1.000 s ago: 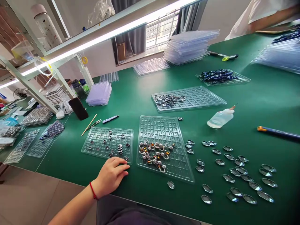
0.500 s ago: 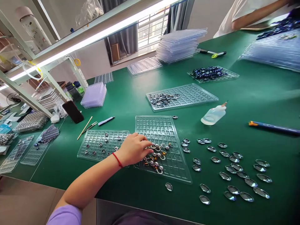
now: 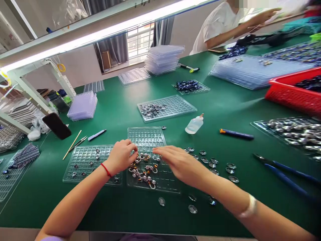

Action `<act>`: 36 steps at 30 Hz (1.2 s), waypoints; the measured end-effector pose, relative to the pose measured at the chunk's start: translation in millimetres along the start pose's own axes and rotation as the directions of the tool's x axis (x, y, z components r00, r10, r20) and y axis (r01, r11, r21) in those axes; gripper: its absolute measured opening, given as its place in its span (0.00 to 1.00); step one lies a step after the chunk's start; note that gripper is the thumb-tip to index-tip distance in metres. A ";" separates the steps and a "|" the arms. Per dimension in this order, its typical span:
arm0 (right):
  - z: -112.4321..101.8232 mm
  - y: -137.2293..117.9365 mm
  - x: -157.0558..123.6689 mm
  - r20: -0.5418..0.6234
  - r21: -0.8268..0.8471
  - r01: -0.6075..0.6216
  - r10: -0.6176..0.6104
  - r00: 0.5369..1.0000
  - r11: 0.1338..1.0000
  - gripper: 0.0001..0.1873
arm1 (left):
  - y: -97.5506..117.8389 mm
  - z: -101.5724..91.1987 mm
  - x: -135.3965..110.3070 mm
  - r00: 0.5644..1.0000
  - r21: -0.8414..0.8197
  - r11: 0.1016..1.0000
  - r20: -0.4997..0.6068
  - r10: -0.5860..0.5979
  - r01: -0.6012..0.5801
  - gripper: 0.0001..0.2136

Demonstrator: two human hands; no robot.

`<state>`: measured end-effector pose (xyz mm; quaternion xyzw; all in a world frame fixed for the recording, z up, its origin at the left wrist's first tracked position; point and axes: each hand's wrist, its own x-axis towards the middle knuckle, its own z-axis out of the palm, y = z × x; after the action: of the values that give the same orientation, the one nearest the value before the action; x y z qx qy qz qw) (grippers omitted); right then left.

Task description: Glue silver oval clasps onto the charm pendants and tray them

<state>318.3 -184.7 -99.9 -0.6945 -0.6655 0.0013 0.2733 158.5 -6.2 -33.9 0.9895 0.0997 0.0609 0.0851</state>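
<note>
My left hand (image 3: 122, 155), with a red string at the wrist, is over the left edge of a clear compartment tray (image 3: 147, 135). Its fingers curl toward the thumb; whatever they pinch, if anything, is too small to make out. Beside its fingertips lies a heap of silvery and amber jewelry pieces (image 3: 145, 174) with white curved parts. From the right, my right hand (image 3: 182, 164) reaches over the same tray, fingers stretched out and seemingly holding nothing. Under and beside it, oval faceted stones (image 3: 213, 160) are scattered on the green table (image 3: 112, 207).
Another clear tray (image 3: 85, 154) with a few stones is at left. Behind are a tray of dark stones (image 3: 173, 107) and a squeeze bottle (image 3: 195, 125). Blue-handled pliers (image 3: 283, 170), a blue pen (image 3: 236, 134) and a red basket (image 3: 293, 92) stand right. A co-worker (image 3: 218, 26) sits at the back.
My right hand has come into view from the right, over the tray. The view has turned right, showing the pliers and red basket. My left hand stays by the jewelry heap.
</note>
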 end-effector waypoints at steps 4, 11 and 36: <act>4.1 2.0 10.8 0.105 0.144 -0.083 0.068 0.992 0.986 0.14 | 8.9 -9.7 -33.7 0.998 -0.110 0.994 -0.060 -0.010 0.004 0.06; -13.1 -15.2 9.7 0.090 0.547 -0.322 0.328 0.941 0.773 0.08 | 37.3 0.6 -91.8 0.967 -0.601 0.790 -0.108 -0.229 0.120 0.04; 1.1 -122.2 -42.6 0.304 0.864 -0.424 0.390 0.869 0.271 0.22 | 83.2 38.6 -117.0 0.819 -0.362 0.896 -0.574 0.002 -0.256 0.11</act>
<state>200.2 -228.0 -69.7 -0.5740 -0.3567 0.4457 0.5870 65.5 -116.9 -68.8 0.8894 0.0355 0.3741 0.2602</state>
